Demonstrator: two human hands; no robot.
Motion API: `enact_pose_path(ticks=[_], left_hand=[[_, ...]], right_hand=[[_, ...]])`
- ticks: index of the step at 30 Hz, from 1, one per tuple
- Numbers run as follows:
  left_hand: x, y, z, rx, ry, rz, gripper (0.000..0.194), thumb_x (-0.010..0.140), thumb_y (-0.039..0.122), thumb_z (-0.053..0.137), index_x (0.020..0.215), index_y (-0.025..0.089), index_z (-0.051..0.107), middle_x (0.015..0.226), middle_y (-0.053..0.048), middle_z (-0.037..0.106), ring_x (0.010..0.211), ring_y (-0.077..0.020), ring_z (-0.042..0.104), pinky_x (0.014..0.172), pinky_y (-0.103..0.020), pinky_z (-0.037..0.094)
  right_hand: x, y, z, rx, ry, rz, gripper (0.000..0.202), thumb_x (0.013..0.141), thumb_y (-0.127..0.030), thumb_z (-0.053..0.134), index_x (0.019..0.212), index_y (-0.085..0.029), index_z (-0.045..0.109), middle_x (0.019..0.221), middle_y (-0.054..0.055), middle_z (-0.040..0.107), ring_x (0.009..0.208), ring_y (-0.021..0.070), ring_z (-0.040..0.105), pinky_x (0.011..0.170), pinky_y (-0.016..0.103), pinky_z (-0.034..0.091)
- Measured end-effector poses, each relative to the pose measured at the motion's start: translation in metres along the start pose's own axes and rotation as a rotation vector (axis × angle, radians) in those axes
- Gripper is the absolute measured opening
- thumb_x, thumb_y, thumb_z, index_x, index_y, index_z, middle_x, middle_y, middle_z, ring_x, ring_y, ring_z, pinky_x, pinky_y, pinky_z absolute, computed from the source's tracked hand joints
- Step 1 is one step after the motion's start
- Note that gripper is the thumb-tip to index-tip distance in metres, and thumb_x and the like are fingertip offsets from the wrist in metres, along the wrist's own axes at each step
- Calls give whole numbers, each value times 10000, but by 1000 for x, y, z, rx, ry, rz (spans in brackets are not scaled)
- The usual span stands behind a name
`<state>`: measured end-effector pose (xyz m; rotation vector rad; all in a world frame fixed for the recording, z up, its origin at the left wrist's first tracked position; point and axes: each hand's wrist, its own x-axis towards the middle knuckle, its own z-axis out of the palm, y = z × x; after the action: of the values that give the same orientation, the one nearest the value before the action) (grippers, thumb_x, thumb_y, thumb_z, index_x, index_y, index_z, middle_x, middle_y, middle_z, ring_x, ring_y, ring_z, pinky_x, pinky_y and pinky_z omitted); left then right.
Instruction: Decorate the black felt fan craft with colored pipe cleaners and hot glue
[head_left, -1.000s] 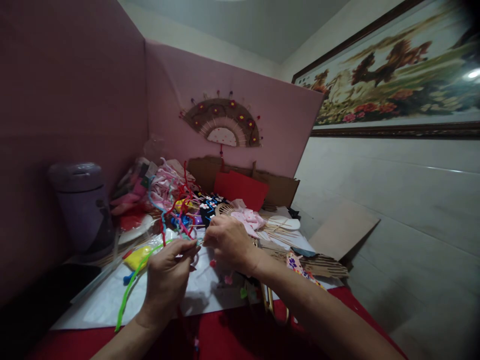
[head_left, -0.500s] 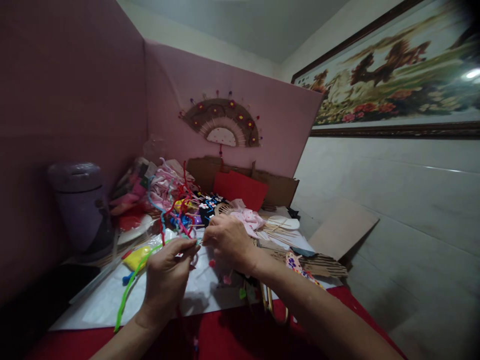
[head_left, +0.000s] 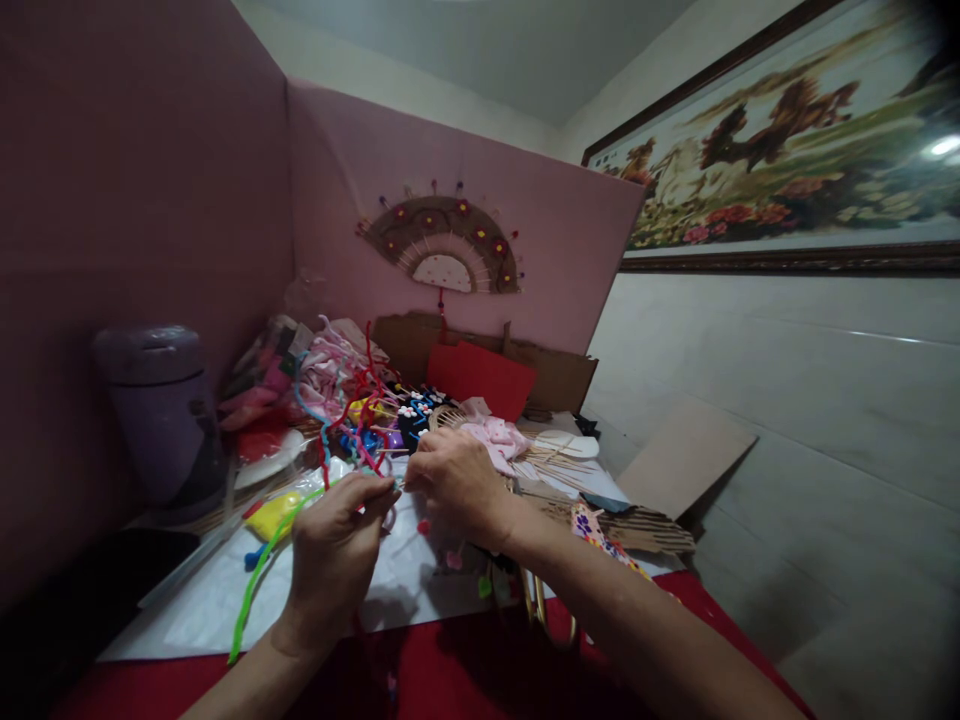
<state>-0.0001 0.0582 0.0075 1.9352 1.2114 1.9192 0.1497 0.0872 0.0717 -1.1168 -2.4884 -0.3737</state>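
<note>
My left hand [head_left: 336,545] is closed in a pinch, thumb against fingers, over the white sheet [head_left: 202,610]. Close beside it my right hand [head_left: 461,490] also pinches, its fingertips almost meeting the left ones. A tiny pale blue bit [head_left: 398,483] shows between the fingertips; its kind is too small to make out. Just behind the hands lies a black fan-shaped piece [head_left: 415,432] with white flowers and blue trim, partly hidden by my right hand. Small coloured pieces, one of them green [head_left: 484,587], appear below my right wrist.
A purple flask [head_left: 161,420] stands at left. Pipe cleaners, a green one [head_left: 255,590] among them, lie by a yellow packet [head_left: 274,517]. Thin sticks [head_left: 559,465], torn cardboard [head_left: 652,530] and gold scissor handles [head_left: 555,625] are at right. A finished-looking fan [head_left: 450,240] hangs on the pink panel.
Hardly anything differs. Both hands keep the same pinching pose in the same place, and the things around them stay put.
</note>
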Motion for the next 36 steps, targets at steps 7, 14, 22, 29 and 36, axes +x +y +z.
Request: enact_pose_path(ticks=[7,14,22,29,36], left_hand=[[2,4,-1,20,5,38,88,753,143,618,712,197,675,667,-3,668,585,-141,608,529,-230,477],[2,0,0,14,-12,4,76,766,167,615,715,199,662,658,4,650,550,-134,592,524,-236,471],[2,6,-3,91,27,-111,255,712,335,702,913,185,654,685,-1,649,553,-146,578,501,-249,456],[9,9,-9,-183,112,-431,297,772,476,598,748,181,567,678,4,592,540,-133,526,430,-229,462],[13,1,-10,-342,170,-547,301,735,446,636,652,170,552,559,43,545,404,-91,474,364,-207,416]], right_hand=[[2,-1,1,-21,-14,-24,111,808,-186,615,744,-228,695,816,14,644,791,161,520,637,287,289],[1,1,4,19,14,-15,99,799,-177,625,753,-227,698,825,10,647,801,159,528,660,283,307],[-1,3,-1,124,10,50,88,784,-184,646,780,-226,724,784,9,653,742,136,540,615,256,317],[-15,3,-22,402,249,139,99,815,-155,621,861,-191,701,804,22,677,750,133,574,678,253,397],[-44,17,-39,807,839,441,274,868,-391,555,727,-162,608,549,-42,515,493,87,454,480,211,355]])
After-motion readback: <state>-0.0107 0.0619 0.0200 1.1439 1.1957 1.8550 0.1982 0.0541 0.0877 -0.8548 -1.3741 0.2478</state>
